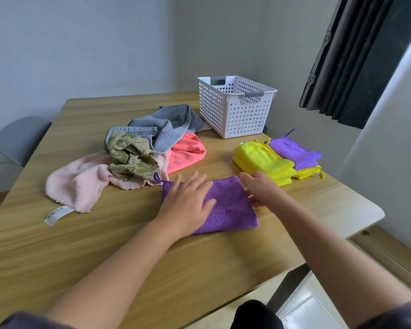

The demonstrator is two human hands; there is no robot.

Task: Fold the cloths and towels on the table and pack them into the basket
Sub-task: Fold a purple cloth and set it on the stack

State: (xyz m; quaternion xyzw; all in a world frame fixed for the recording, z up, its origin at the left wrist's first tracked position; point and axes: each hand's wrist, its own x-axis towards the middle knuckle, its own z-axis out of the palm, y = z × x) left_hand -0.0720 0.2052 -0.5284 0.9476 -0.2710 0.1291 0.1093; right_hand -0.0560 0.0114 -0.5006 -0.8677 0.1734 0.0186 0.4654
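The purple cloth (233, 210) lay half-folded on the near desk (128, 252). The left hand (188, 203) pressed it flat, fingers (195, 184) straight. The right hand (261, 191) touched its right edge, grip unclear. Next, probably, a last fold, then onto the stack (263, 160) near the far basket (235, 115).

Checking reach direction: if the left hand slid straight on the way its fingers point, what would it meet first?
Past the purple cloth under the left hand, bare table, then probably the coral cloth at its right edge; it may miss and reach the white basket.
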